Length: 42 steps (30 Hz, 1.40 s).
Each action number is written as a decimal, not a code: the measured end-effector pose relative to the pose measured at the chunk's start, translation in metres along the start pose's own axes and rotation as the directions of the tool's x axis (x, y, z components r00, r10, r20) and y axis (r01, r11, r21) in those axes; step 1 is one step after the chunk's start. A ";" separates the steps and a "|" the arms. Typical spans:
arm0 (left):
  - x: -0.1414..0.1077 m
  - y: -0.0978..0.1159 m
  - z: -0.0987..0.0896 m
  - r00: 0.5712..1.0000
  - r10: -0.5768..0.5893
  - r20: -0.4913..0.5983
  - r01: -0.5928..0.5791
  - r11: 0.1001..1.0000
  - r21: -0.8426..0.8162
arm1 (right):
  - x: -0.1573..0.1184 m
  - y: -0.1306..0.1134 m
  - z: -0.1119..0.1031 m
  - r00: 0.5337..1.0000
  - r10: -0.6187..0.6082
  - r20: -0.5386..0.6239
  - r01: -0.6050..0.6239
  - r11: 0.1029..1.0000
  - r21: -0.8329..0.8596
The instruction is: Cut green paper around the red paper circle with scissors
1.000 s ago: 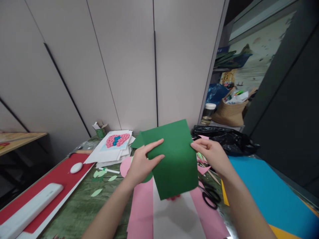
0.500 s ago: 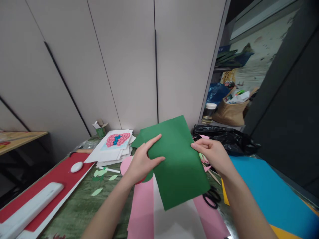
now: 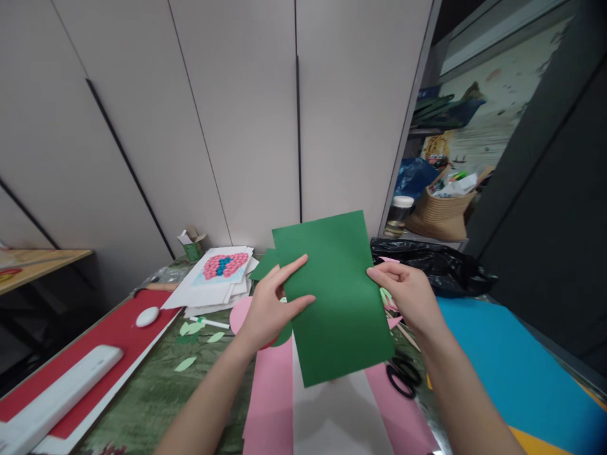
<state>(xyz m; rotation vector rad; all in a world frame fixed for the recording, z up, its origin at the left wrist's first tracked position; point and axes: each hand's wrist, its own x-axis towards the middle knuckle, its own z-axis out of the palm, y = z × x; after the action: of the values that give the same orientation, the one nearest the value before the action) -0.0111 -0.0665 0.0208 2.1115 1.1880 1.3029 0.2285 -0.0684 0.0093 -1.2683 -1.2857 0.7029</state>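
A rectangular sheet of dark green paper [image 3: 339, 303] is held up, slightly tilted, above the table. My left hand [image 3: 272, 303] grips its left edge, with thumb and index finger lying across the front and the other fingers behind. At the right edge, my right hand [image 3: 403, 291] pinches the sheet between thumb and fingertips. Below it lie a white sheet [image 3: 339, 417] and pink paper [image 3: 270, 404]. Black-handled scissors [image 3: 403, 376] rest under my right forearm. Another green piece [image 3: 264, 264] and a pink round piece [image 3: 240, 313] show beside my left hand.
Leaf-shaped green cutouts [image 3: 190, 328] lie on the left, near stacked papers with a pink-and-blue picture [image 3: 225, 266]. A white paper trimmer [image 3: 66, 392] and a white oval object [image 3: 147, 316] sit on red paper [image 3: 109, 328]. Blue sheets [image 3: 512, 360] and a black plastic bag [image 3: 431, 262] are on the right.
The green sheet has turned a little between my hands, so it stands more upright; its lower corner has moved left and up. Both hands keep their hold.
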 end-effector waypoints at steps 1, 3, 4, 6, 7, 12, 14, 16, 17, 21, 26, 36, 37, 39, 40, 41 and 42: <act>0.000 0.001 0.000 1.000 0.007 0.013 -0.007 1.000 -0.013 | 0.000 0.001 0.000 1.000 -0.008 -0.004 0.008 1.000 0.002; -0.001 0.004 -0.001 0.999 0.017 0.034 -0.016 0.999 -0.032 | 0.000 0.000 0.000 1.000 -0.015 -0.013 0.015 1.000 0.007; -0.002 0.005 -0.001 0.999 0.015 0.043 -0.014 0.999 -0.034 | -0.001 0.000 -0.001 1.000 -0.013 -0.016 0.013 1.000 0.010; -0.002 0.006 -0.001 0.998 0.005 0.059 -0.003 0.999 -0.039 | -0.001 -0.002 -0.002 1.000 -0.005 -0.013 0.005 1.000 0.018; -0.002 0.006 -0.001 0.998 -0.002 0.064 0.005 0.999 -0.041 | -0.001 -0.003 -0.002 1.000 -0.004 0.002 0.004 1.000 0.019; -0.001 0.003 0.000 1.000 -0.006 0.016 0.007 0.998 -0.064 | -0.001 -0.005 -0.003 0.995 -0.024 0.099 0.025 1.000 -0.012; -0.001 0.003 0.000 1.000 0.000 0.008 0.000 0.998 -0.065 | -0.001 -0.004 -0.002 0.996 -0.017 0.082 0.019 1.000 -0.013; 0.000 0.002 0.000 1.000 0.002 0.009 -0.001 0.998 -0.056 | -0.001 -0.003 -0.002 0.997 -0.007 0.072 0.007 1.000 0.001; 0.000 0.003 0.000 1.000 0.002 0.011 -0.001 0.999 -0.051 | -0.001 -0.003 -0.001 0.997 -0.005 0.072 0.004 1.000 0.009; -0.001 0.003 0.000 1.000 0.006 0.012 -0.006 0.998 -0.058 | -0.002 -0.004 0.000 0.999 -0.018 0.049 0.017 1.000 0.008; -0.001 0.001 0.001 1.000 0.023 -0.007 -0.024 0.997 -0.073 | -0.003 -0.006 0.001 0.999 -0.036 0.035 0.035 0.999 0.018; 0.001 -0.001 0.001 0.999 0.020 -0.036 -0.023 0.996 -0.082 | 0.000 0.000 -0.005 0.985 -0.043 0.167 0.031 0.997 0.073; 0.001 -0.001 0.001 0.999 0.018 -0.035 -0.021 0.996 -0.084 | 0.000 0.000 -0.005 0.987 -0.033 0.157 0.022 0.997 0.071; 0.001 -0.001 0.001 0.999 0.017 -0.034 -0.020 0.996 -0.085 | -0.001 0.000 -0.004 0.991 -0.017 0.132 0.009 0.998 0.059; 0.001 0.000 0.001 0.999 0.018 -0.035 -0.021 0.996 -0.084 | -0.001 0.000 -0.004 0.993 -0.013 0.121 0.007 0.999 0.052; 0.001 0.000 0.001 0.999 0.019 -0.036 -0.022 0.996 -0.082 | -0.001 0.000 -0.003 0.994 -0.013 0.113 0.008 0.999 0.048; 0.001 -0.001 0.001 0.999 0.020 -0.037 -0.023 0.997 -0.079 | -0.001 0.000 -0.003 0.994 -0.014 0.109 0.009 0.999 0.044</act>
<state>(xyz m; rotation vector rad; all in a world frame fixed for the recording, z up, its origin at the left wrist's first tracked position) -0.0107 -0.0655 0.0205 2.0577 1.1119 1.3807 0.2314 -0.0701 0.0094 -1.2001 -1.3581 0.7974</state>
